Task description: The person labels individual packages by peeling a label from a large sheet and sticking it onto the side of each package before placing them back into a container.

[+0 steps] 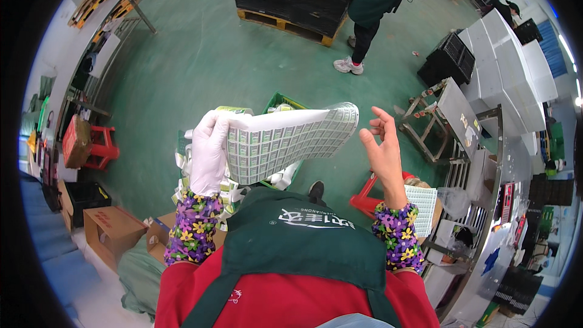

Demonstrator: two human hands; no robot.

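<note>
Crate (280, 101) holds packets; left hand (208, 152) grips label sheet (290, 140).

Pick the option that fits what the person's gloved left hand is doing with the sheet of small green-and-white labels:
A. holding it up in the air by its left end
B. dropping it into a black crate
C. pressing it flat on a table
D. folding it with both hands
A: the left hand grips the left end of the label sheet, which arches in the air, while the bare right hand is open beside its far end, apart from it.
</note>
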